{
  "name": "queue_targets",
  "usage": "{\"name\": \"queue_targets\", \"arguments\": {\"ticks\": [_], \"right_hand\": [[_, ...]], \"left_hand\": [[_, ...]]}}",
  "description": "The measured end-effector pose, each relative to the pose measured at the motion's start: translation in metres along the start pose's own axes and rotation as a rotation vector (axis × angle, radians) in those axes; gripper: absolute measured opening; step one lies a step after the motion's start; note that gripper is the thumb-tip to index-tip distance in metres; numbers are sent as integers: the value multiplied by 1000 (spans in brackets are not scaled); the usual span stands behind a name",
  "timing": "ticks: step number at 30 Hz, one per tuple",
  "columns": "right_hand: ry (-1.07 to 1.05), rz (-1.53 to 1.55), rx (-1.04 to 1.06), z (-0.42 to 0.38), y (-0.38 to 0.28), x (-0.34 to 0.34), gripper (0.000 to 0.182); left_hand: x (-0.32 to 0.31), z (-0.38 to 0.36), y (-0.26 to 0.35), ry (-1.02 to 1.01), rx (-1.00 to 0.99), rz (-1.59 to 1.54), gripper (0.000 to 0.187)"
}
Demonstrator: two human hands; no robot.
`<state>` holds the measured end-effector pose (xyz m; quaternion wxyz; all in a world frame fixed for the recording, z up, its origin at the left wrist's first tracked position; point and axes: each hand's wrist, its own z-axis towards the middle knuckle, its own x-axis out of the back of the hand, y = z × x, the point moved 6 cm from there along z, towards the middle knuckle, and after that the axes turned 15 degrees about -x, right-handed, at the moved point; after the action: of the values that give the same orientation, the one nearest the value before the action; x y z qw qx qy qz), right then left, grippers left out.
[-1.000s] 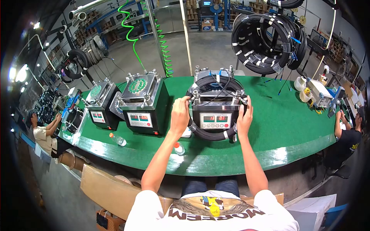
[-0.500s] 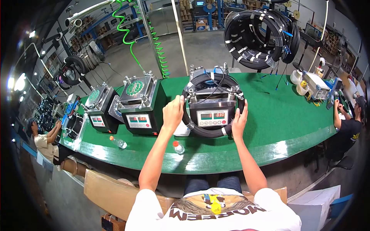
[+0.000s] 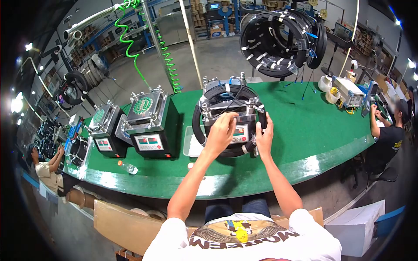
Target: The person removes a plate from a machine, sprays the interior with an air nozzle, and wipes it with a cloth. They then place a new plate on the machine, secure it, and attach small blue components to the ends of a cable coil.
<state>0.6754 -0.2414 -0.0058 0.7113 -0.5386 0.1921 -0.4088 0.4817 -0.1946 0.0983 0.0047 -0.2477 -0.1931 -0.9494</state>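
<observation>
A black cable coil (image 3: 201, 130) leans around the front of the right-hand machine, whose lit display (image 3: 240, 130) is partly covered. In front of that display is my left hand (image 3: 221, 132), its fingers bent and drawn together; whatever they pinch is too small to make out. My right hand (image 3: 264, 135) grips the right side of the coil, with the thumb on the inner side and the fingers outside. Behind the coil's upper part stand the machine's metal posts (image 3: 242, 79). A clear tray (image 3: 188, 145) with something white in it lies left of the coil.
Two similar machines (image 3: 150, 126) (image 3: 106, 132) stand left on the green table (image 3: 305, 130). An orange-capped bottle (image 3: 127, 167) lies near the front edge. Hanging coils (image 3: 278, 43) are behind. Electronic equipment (image 3: 350, 92) is at right. A person sits at each end.
My left hand has left the coil's upper left side and moved right, in front of the display. My right hand stays at the coil's right side. The nearer bottle no longer shows.
</observation>
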Motion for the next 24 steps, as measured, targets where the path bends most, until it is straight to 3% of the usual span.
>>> {"name": "queue_targets", "arguments": {"ticks": [4, 7, 9, 11, 14, 18, 21, 22, 24], "right_hand": [[97, -174, 65, 25, -15, 19, 27], [-98, -117, -38, 49, -33, 9, 28], [-126, -62, -23, 54, -46, 1, 32], [-107, -74, 26, 58, -40, -9, 32], [-125, -39, 21, 56, -41, -9, 27], [-112, 95, 170, 48, -44, -9, 16], [-45, 89, 373, 46, -63, 0, 19], [-7, -8, 353, 41, -82, 6, 23], [-182, 66, -20, 52, -58, 1, 28]], "left_hand": [[29, -11, -13, 152, -35, 88, 16], [62, -23, -31, 382, -166, 277, 16], [74, -34, -54, 326, -13, 398, 29], [72, -36, -66, 212, 14, 528, 47], [58, -46, -103, 231, 177, 113, 64], [56, -40, -97, 276, 195, 70, 70], [52, -52, -104, 310, 273, -5, 74], [53, -53, -109, 309, 265, 1, 76], [53, -52, -116, 321, 262, -2, 81]]}}
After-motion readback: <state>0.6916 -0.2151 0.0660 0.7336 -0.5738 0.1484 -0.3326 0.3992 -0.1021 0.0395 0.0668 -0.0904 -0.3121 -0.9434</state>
